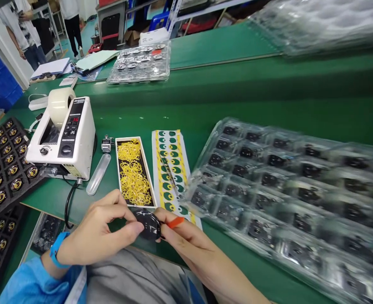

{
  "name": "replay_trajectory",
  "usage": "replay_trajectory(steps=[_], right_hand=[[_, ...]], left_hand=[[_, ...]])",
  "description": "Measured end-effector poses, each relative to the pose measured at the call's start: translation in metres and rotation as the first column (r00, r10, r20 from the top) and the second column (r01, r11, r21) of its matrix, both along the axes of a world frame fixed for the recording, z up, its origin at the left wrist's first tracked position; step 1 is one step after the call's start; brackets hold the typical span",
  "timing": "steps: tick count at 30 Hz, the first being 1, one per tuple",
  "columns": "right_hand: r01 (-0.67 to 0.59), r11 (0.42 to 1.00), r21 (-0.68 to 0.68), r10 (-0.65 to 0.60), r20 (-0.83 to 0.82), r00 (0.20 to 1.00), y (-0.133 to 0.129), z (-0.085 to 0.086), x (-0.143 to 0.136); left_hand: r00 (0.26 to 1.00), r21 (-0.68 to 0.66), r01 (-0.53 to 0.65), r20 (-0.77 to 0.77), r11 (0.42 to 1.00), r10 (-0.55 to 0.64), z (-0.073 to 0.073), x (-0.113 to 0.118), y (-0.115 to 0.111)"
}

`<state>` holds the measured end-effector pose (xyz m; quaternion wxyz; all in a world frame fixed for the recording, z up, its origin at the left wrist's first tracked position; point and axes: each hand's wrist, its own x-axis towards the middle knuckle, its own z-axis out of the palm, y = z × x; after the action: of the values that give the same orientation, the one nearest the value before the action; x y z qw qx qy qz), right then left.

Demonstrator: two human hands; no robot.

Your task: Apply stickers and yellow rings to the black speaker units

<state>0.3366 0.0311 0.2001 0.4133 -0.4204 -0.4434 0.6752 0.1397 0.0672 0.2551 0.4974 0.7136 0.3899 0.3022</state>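
Observation:
Between both my hands, low over the front of the bench, is a small glossy black oval plastic part [147, 223]. The thumb and index finger of my left hand [107, 226] pinch its left side; a blue band is round that wrist. My right hand [180, 232] grips its right edge, and an orange strip [175, 222] sticks out by those fingers; what it belongs to is hidden. Just beyond the hands lies a white box [118, 169] full of yellow rings [134, 177]. Beside it is a sheet of die-cut stickers [170, 166] with tweezers [171, 175] on top.
Clear blister trays [287, 185] with black parts fill the right side. At left stand a tape dispenser [63, 135] and black foam trays [7, 162] of round parts. A tally counter [107, 144] and a clear tube [98, 174] lie between. Another tray [139, 63] sits behind.

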Motion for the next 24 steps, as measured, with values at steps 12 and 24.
replay_trajectory(steps=[12,24], right_hand=[[-0.023,0.999,0.046,0.022,0.015,1.0,-0.001,-0.01,0.001],[-0.034,0.998,0.058,0.031,0.047,0.998,-0.002,-0.013,0.002]], left_hand=[[0.997,-0.007,-0.068,-0.021,0.998,0.067,-0.007,0.007,-0.005],[0.991,0.022,-0.106,-0.077,0.994,0.107,-0.009,0.011,0.0]])
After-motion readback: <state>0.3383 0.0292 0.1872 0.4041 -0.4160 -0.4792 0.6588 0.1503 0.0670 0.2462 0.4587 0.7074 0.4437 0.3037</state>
